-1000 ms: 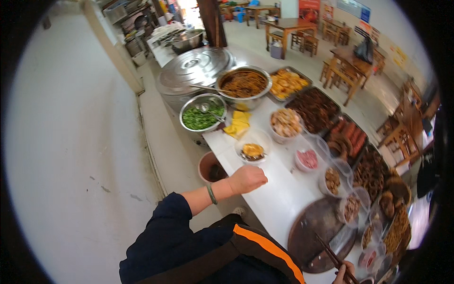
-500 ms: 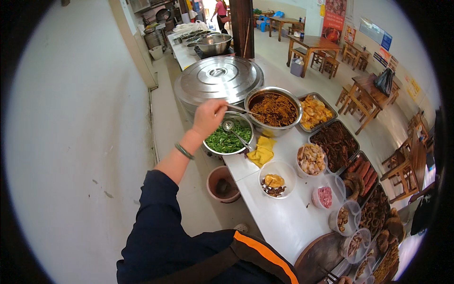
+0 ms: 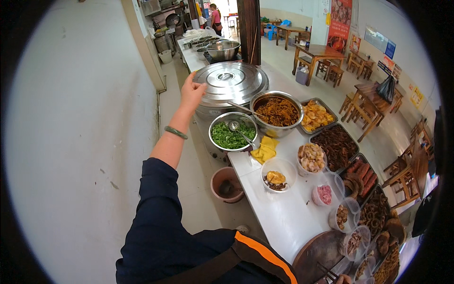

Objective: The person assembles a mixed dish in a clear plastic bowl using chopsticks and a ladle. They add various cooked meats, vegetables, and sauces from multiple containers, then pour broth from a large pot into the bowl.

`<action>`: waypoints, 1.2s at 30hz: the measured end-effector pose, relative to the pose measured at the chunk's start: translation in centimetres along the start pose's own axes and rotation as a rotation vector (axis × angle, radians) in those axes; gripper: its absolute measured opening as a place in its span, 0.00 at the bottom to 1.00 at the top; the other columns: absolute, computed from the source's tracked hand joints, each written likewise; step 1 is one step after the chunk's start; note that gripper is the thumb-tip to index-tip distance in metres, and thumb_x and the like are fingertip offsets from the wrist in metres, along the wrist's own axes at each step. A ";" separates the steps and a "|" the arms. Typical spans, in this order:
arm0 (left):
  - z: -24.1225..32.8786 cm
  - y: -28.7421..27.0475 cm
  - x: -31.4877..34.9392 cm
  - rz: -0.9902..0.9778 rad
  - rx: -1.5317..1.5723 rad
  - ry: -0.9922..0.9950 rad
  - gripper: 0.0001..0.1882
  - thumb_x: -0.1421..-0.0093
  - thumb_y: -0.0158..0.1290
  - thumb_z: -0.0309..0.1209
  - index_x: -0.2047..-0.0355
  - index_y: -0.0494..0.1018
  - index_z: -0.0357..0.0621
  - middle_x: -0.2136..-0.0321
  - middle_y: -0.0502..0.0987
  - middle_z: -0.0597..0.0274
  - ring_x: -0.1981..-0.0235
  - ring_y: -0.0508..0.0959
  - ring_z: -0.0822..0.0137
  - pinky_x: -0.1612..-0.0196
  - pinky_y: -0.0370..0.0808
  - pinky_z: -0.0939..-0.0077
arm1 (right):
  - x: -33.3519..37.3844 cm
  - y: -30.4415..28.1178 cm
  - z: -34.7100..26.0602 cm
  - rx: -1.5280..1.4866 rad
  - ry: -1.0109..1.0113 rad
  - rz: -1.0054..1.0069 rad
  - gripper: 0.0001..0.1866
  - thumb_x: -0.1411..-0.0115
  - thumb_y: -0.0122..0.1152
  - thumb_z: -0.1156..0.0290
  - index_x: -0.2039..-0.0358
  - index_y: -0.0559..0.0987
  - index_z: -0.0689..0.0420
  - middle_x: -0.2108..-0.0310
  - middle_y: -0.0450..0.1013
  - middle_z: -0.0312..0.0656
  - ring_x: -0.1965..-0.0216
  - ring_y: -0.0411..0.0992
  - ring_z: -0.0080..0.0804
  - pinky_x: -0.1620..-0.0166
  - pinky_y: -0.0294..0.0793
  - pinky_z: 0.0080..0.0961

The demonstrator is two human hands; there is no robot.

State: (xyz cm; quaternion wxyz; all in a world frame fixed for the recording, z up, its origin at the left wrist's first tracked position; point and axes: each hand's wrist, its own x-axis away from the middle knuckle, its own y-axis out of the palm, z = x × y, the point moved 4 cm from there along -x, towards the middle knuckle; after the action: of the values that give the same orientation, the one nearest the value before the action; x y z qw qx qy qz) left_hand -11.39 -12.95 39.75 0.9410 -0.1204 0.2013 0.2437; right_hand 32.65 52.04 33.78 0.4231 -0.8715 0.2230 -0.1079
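My left hand (image 3: 192, 91), a green bangle at its wrist, is stretched out with fingers apart at the left rim of a large round metal lid (image 3: 227, 87). Whether it touches the lid I cannot tell. Just right of it, a long-handled spoon (image 3: 242, 108) leans in a steel bowl of dark chilli sauce (image 3: 277, 111). In front, a bowl of chopped greens (image 3: 231, 135) holds a slotted spoon (image 3: 235, 126). At the lower edge only a bit of my right hand (image 3: 344, 279) shows, closed on dark chopsticks (image 3: 327, 271) over a round wooden board (image 3: 314, 255).
A yellow cloth (image 3: 266, 149) and a plastic bowl with egg-like pieces (image 3: 275, 179) lie along the white counter (image 3: 279, 215). Trays of cooked meat (image 3: 334, 146) line its right side. On the floor stands a pink bucket (image 3: 227, 184). A person (image 3: 216, 20) is far back.
My left hand has let go of the spoon in the chilli sauce and moved up and left to the lid's rim. The spoon handle now rests against the bowl.
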 end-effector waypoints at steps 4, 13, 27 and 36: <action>0.5 -1.1 1.3 0.009 0.047 -0.071 0.40 0.42 0.54 0.27 0.33 0.47 0.35 0.74 0.76 0.63 0.75 0.73 0.73 0.69 0.71 0.78 | 0.7 -0.3 0.4 0.032 -0.026 0.013 0.13 0.37 0.56 0.65 0.60 0.78 0.62 0.64 0.75 0.49 0.62 0.73 0.41 0.58 0.72 0.37; 2.1 -2.2 1.7 0.007 0.010 -0.091 0.42 0.38 0.54 0.32 0.32 0.41 0.41 0.69 0.78 0.59 0.73 0.74 0.74 0.68 0.72 0.79 | 1.4 -0.4 1.4 -0.009 0.014 0.011 0.11 0.38 0.58 0.68 0.59 0.79 0.62 0.62 0.75 0.50 0.61 0.73 0.41 0.56 0.73 0.36; 3.7 -3.9 -0.5 0.073 0.066 -0.135 0.47 0.41 0.54 0.29 0.31 0.34 0.41 0.72 0.76 0.59 0.75 0.72 0.73 0.72 0.70 0.77 | 1.9 -0.5 3.1 -0.068 -0.016 0.009 0.13 0.36 0.56 0.68 0.58 0.78 0.64 0.62 0.76 0.48 0.61 0.74 0.38 0.56 0.73 0.33; 5.7 -6.6 -6.0 0.050 -0.528 -0.319 0.50 0.42 0.58 0.31 0.32 0.33 0.38 0.71 0.78 0.52 0.75 0.77 0.67 0.74 0.74 0.72 | 2.1 0.0 4.8 -0.134 0.054 -0.047 0.14 0.35 0.55 0.66 0.55 0.76 0.62 0.60 0.75 0.46 0.59 0.72 0.35 0.53 0.72 0.32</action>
State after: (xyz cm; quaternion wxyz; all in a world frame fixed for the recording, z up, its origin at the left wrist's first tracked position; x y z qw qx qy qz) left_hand -10.95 -19.17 48.31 0.8906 -0.3162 -0.0162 0.3265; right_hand 36.26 54.35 30.82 0.3551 -0.8997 0.2205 -0.1259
